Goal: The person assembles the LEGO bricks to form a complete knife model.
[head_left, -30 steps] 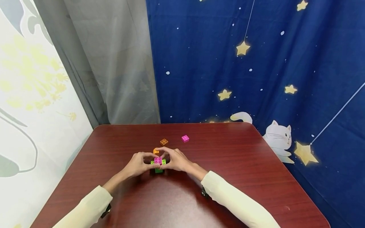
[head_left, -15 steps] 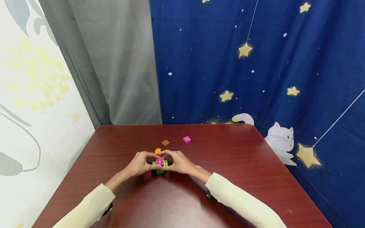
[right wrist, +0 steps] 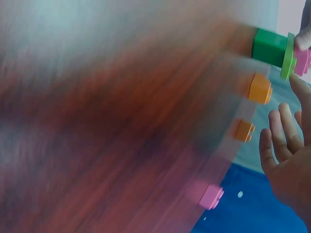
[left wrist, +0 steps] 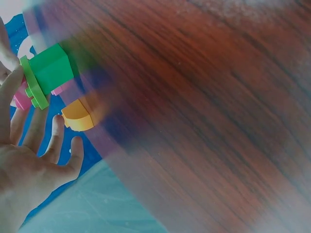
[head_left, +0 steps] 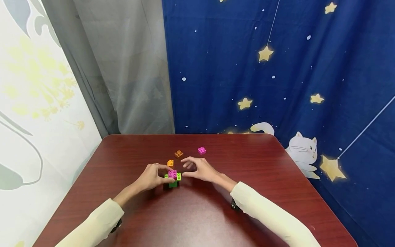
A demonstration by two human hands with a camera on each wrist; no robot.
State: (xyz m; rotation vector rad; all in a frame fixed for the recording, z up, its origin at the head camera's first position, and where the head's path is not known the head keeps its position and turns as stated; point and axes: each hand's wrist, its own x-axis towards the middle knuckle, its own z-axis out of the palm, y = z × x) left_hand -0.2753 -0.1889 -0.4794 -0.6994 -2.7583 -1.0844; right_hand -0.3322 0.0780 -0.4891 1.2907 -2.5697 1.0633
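Note:
A small stack of toy building bricks stands on the table: a dark green block (head_left: 173, 184) at the bottom, a wider lime green plate (head_left: 178, 176) across it, and a magenta brick (head_left: 172, 174) on top. My left hand (head_left: 150, 178) pinches the magenta brick between thumb and index finger; its other fingers spread apart in the left wrist view. To the stack's right, my right hand (head_left: 202, 169) hangs with loosely bent fingers and holds nothing. In the right wrist view its thumb tip lies close to the lime plate (right wrist: 288, 58).
Just behind the stack lies a rounded yellow-orange brick (head_left: 170, 163). Farther back are an orange-brown brick (head_left: 179, 153) and a pink brick (head_left: 202, 150). The reddish-brown table (head_left: 247, 192) ends at curtains (head_left: 216, 68) behind it.
My right hand has let go of the stack and moved off to the right, its fingers parting. The left hand keeps its pinch, and the stack stays in place.

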